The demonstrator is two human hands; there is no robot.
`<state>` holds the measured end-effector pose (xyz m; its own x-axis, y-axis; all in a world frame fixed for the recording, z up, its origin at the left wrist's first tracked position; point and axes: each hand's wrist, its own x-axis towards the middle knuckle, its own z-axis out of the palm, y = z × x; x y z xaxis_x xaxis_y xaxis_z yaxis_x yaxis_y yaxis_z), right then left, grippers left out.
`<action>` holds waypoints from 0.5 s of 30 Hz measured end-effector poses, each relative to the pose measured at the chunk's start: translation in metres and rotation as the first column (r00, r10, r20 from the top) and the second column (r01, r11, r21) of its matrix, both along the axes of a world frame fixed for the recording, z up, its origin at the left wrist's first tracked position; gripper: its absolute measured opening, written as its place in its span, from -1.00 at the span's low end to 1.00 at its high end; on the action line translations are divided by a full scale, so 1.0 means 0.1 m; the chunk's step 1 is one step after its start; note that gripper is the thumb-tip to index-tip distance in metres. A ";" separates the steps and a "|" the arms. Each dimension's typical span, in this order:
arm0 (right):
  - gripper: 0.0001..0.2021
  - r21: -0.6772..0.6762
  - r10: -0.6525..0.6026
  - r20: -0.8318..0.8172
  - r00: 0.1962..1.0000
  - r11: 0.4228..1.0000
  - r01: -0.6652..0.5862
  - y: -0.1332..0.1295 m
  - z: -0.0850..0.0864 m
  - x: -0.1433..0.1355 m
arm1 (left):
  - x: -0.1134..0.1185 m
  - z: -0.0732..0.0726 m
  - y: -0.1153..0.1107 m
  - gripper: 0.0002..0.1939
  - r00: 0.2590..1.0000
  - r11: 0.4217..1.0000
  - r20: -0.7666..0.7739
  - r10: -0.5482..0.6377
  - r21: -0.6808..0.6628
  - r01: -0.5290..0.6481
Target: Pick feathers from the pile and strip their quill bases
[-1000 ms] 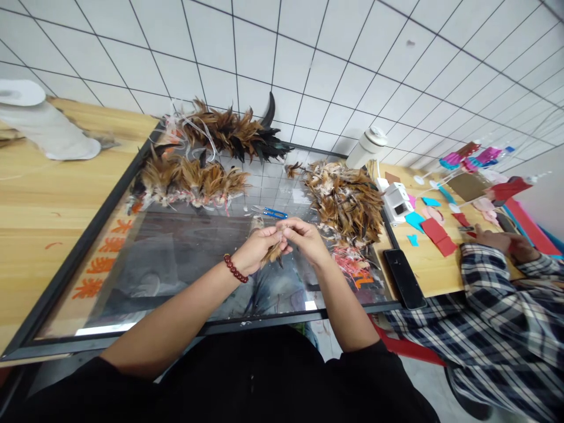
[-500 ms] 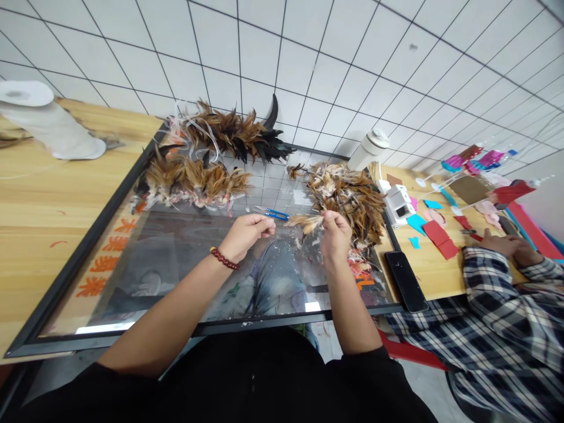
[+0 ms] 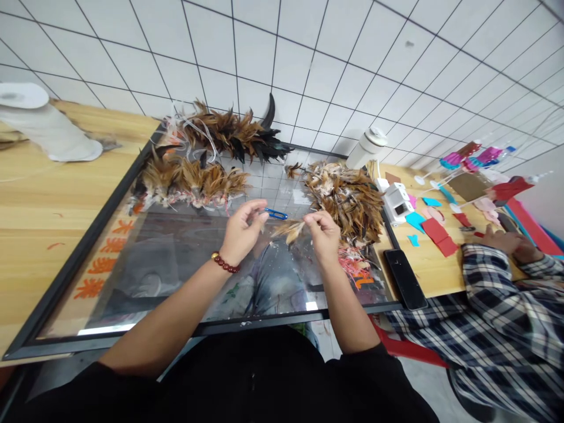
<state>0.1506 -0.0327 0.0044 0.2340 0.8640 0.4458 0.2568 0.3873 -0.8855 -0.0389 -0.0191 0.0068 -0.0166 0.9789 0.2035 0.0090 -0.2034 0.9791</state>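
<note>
Over the glass-topped panel, my right hand [image 3: 324,235] pinches a small bunch of pale brown feathers [image 3: 288,230], whose tips point left. My left hand [image 3: 243,231] is open, its thumb apart from the fingers, and nothing shows in it. Blue thread snips [image 3: 277,214] lie on the glass just beyond the left fingertips; their left end is hidden behind that hand. Right of my right hand spreads a large heap of brown and cream feathers [image 3: 350,200]. Trimmed feather bundles [image 3: 194,179] lie in a row at the left.
Darker feathers [image 3: 238,132] lie along the back by the tiled wall. A white bottle [image 3: 368,147], a power adapter [image 3: 397,204] and a phone [image 3: 405,279] stand or lie at the right. Another person's plaid sleeve [image 3: 489,273] rests there. A white roll [image 3: 53,132] is far left.
My left hand has opened from a closed pinch and tilted upward. My right hand has moved left with the feathers, toward my left hand.
</note>
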 end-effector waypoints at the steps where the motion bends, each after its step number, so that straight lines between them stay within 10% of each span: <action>1: -0.89 -0.018 0.060 0.039 0.997 0.998 -0.060 -0.02 0.01 -0.05 | -0.01 0.01 0.00 -0.61 1.000 1.000 0.018 -0.024 0.014 0.024; 6: -0.93 -0.043 0.171 0.076 0.982 0.985 -0.168 -0.08 0.01 -0.25 | 0.06 0.09 -0.10 -0.58 0.921 0.916 0.067 -0.385 -0.097 0.390; 15: -0.93 -0.176 0.128 0.007 0.992 0.976 -0.125 -0.12 0.00 -0.34 | 0.14 0.07 -0.17 -0.67 0.893 0.847 0.181 -0.413 -0.283 0.449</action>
<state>0.1166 -0.0447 0.0042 0.1107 0.9512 0.2881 0.2324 0.2570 -0.9380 -0.0248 -0.0361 0.0135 0.4173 0.9044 -0.0885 -0.1189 0.1509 0.9814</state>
